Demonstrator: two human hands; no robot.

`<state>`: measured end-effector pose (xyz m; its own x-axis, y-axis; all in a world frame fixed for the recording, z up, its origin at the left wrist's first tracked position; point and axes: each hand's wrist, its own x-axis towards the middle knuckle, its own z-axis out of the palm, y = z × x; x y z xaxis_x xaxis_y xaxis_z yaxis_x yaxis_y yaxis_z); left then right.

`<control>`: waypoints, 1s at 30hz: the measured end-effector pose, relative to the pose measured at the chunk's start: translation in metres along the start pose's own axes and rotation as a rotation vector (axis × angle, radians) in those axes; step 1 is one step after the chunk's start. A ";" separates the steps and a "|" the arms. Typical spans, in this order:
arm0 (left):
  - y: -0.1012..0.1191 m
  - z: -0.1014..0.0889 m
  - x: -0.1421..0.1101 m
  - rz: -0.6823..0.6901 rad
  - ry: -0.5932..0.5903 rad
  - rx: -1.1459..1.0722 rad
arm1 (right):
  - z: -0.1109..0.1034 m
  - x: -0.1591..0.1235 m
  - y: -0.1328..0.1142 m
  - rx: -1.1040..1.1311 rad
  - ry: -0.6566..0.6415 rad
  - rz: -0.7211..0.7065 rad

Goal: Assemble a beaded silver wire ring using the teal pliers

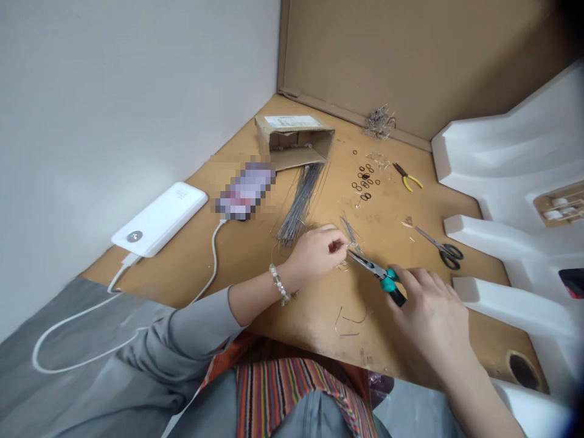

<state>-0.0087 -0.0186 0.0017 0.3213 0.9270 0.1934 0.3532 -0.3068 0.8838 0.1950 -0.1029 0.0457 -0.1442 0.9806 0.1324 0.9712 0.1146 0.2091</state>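
So the power bank's (159,213) on the left of the surface (310,322), phone (246,190) just right of it. Open box (296,159) sits further back, wire bundle (298,210) right in front. Rings (365,177) are right of the box, loose pliers (404,174) right of those, scissors (441,247) nearer the front. Wire tangle's (380,123) way back by the panel (356,61).

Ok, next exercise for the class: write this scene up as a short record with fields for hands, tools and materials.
Right hand: grips green-handled pliers
Left hand: pinches a small piece, unclear what, at the pliers' tips
Other tools: yellow-handled pliers; scissors
Materials: wire bundle in front of the open cardboard box; small dark rings loose on the table
Electronics: white power bank, left of the box
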 end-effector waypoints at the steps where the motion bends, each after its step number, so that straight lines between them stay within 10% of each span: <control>1: 0.000 -0.001 0.000 -0.007 0.002 0.003 | 0.000 -0.002 0.003 0.107 -0.064 0.012; 5: -0.001 -0.002 0.001 -0.003 -0.018 -0.037 | -0.001 -0.005 0.010 0.709 -0.298 0.090; 10: -0.002 0.000 0.001 0.024 -0.054 -0.062 | 0.004 0.010 -0.002 1.165 -0.192 0.255; 21: -0.003 0.001 -0.001 -0.081 -0.158 -0.226 | 0.013 0.028 -0.016 1.600 -0.431 0.218; 30: 0.006 -0.012 0.001 0.146 -0.242 -0.181 | 0.014 0.024 -0.005 1.818 -0.436 0.285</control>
<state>-0.0170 -0.0172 0.0126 0.5643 0.7911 0.2360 0.1334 -0.3695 0.9196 0.1891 -0.0772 0.0339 -0.1959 0.9308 -0.3084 -0.0103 -0.3165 -0.9485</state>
